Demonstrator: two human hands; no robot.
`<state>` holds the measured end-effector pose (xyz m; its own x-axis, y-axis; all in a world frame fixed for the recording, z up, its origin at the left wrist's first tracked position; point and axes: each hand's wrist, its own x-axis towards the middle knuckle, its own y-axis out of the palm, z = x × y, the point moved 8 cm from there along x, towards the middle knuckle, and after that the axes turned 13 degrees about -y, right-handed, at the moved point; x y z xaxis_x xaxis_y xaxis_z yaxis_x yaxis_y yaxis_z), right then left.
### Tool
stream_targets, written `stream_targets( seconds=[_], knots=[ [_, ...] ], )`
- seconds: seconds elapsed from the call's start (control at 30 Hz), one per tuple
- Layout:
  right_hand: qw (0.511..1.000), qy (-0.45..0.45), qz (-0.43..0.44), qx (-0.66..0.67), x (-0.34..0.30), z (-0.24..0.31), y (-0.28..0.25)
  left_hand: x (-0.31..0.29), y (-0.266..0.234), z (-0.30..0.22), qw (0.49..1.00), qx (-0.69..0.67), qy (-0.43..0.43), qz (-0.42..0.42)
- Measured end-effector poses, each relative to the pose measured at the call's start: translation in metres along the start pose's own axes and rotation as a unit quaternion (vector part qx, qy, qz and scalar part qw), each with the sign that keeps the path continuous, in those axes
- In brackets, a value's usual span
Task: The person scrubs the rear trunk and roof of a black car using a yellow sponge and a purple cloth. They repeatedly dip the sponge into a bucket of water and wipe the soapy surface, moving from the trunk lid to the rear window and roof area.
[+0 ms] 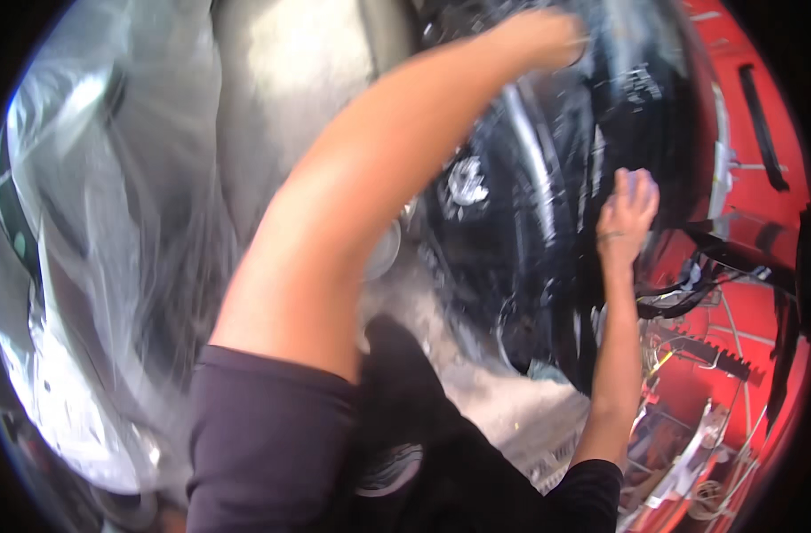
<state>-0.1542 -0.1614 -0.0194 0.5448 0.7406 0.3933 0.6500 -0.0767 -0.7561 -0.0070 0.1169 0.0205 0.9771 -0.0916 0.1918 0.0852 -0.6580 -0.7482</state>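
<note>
Both hands, left hand (539,40) and right hand (627,209), lie open-fingered against the upright black panel (530,231); grip unclear.

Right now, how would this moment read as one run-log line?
left hand: raised, on black glossy panel | right hand: pressed on same panel | clear plastic sheet: at left | red bodywork: at right

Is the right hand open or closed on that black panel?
Open: the right hand lies flat, fingers spread upward against the glossy black panel, gripping nothing visible.
</note>
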Motion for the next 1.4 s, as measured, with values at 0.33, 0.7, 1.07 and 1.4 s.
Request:
stream_targets(
  seconds=[0.33,0.7,1.07,1.4],
  knots=[
    [0.998,-0.037,-0.012,0.047,-0.007,0.013,0.018,-0.221,0.162,0.167,0.965,-0.018,-0.212,0.151],
    [0.917,-0.033,-0.103,0.383,-0.031,0.138,0.046,-0.299,-0.053,-0.179,0.904,0.291,0.077,0.305],
    [0.804,0.061,0.084,0.585,-0.092,0.26,0.137,-0.345,-0.138,-0.255,0.794,0.55,0.23,0.122],
    [0.702,0.255,0.091,0.659,-0.086,0.314,0.132,-0.341,-0.086,-0.089,0.877,0.41,0.201,0.147]
  ],
)
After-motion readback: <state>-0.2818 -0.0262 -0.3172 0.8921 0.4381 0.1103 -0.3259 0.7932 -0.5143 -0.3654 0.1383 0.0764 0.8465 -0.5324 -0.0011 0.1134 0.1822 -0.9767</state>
